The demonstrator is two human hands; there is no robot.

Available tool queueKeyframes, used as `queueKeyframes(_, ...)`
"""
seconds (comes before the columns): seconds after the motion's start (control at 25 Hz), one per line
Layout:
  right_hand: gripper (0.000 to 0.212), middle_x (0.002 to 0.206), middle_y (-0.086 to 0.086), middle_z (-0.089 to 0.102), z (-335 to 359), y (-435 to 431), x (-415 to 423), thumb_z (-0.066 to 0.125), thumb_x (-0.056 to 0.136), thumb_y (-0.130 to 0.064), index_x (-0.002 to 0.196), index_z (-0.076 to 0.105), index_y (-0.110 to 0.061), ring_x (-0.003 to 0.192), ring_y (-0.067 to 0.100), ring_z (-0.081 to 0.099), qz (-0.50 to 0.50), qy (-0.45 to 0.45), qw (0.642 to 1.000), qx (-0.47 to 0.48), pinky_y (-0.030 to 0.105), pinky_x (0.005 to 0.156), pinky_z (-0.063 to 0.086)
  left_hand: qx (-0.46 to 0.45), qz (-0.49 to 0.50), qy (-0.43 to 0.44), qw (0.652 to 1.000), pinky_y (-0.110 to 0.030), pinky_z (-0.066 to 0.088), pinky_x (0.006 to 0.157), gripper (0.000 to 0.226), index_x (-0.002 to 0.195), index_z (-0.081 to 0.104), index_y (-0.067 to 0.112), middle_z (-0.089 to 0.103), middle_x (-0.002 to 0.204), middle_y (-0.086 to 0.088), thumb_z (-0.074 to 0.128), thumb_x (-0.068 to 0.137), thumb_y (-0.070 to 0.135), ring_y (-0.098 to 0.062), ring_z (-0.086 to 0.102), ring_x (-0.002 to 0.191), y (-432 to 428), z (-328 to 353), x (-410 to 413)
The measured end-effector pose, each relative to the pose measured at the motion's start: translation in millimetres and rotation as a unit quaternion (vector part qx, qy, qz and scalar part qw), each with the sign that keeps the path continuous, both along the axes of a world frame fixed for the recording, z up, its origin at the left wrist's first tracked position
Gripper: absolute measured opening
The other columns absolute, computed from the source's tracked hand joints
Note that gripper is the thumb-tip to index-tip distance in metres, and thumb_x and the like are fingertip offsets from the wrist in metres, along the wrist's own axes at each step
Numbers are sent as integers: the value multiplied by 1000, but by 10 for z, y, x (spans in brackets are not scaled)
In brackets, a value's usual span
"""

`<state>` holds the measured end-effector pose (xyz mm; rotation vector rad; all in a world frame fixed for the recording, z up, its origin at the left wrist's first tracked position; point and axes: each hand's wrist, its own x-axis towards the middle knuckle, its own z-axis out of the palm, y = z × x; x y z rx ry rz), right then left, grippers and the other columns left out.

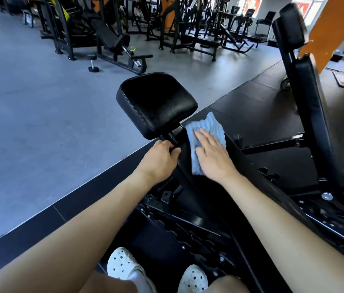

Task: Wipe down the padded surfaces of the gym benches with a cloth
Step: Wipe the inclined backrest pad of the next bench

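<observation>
Our right hand (213, 157) lies flat, fingers straight, pressing the cloth (205, 132) on the top end of the long pad (184, 159). Our left hand (160, 159) curls round that pad's left edge, just below the seat (156, 102). Grey floor (40, 113) lies open on the left and a black mat (251, 106) on the right. The cloth is blue, wavy and fluffy. The seat is black, shiny and round-cornered.

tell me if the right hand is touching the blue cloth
Touching. The head view shows the right hand lying flat on the blue cloth, fingers straight, pressing it onto the bench pad.
</observation>
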<state>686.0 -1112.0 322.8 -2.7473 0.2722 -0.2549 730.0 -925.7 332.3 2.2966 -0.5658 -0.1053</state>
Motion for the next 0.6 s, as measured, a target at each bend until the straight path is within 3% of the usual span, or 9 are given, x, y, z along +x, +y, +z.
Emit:
queueKeyframes(0.08, 56, 166, -13, 17, 105, 25, 234, 20, 101, -36, 155, 31, -36, 155, 15, 6, -14, 20, 1000, 18, 53, 124, 12, -14, 1, 8, 1000, -28, 36, 80, 33, 112, 63, 15, 51, 106, 1, 46, 105, 42, -20, 53, 90, 5, -15, 1)
queueKeyframes(0.16, 59, 158, -15, 36, 99, 160, 323, 16, 93, -42, 142, 50, -38, 152, 12, 15, 57, 14, 998, -5, 47, 125, 13, -30, 2, 13, 999, -28, 37, 79, 28, 104, 62, 16, 51, 103, 1, 47, 104, 41, -21, 54, 89, 23, -52, 1)
queueKeyframes(0.28, 52, 129, -17, 57, 77, 178, 293, 19, 90, -39, 116, 63, -34, 135, 8, 36, 137, -9, 990, -8, 41, 118, 24, -64, 2, 24, 998, -27, 36, 77, 24, 92, 56, 21, 50, 101, 3, 48, 103, 40, -18, 54, 85, 40, -110, 8)
queueKeyframes(0.36, 49, 119, -9, 63, 152, 145, 411, 22, 90, -35, 104, 68, -28, 122, 17, 49, 141, -27, 987, -77, 46, 109, 33, -76, -5, 30, 997, -26, 37, 78, 29, 103, 61, 18, 52, 107, 2, 48, 103, 45, -14, 54, 87, 48, -134, 20)
queueKeyframes(0.44, 53, 115, 4, 63, 261, 143, 638, 18, 88, -34, 102, 67, -20, 116, 30, 52, 99, 29, 982, -156, 49, 102, 34, -74, -15, 36, 997, -24, 37, 70, 39, 104, 64, 11, 53, 101, -5, 48, 102, 47, -16, 51, 78, 58, -149, 51)
queueKeyframes(0.52, 56, 105, 0, 54, 297, 249, 732, 7, 82, -41, 92, 59, -27, 116, 29, 49, 42, 71, 985, -150, 49, 104, 30, -75, -22, 40, 996, -22, 32, 57, 45, 86, 54, 6, 48, 86, -15, 49, 102, 47, -28, 48, 74, 71, -163, 65)
queueKeyframes(0.6, 43, 96, -7, 52, 241, 333, 636, 11, 81, -41, 78, 52, -28, 109, 22, 52, 69, 28, 992, -106, 45, 104, 33, -90, -15, 46, 995, -24, 31, 58, 43, 78, 42, 9, 39, 81, -10, 50, 102, 45, -27, 46, 72, 67, -166, 20)
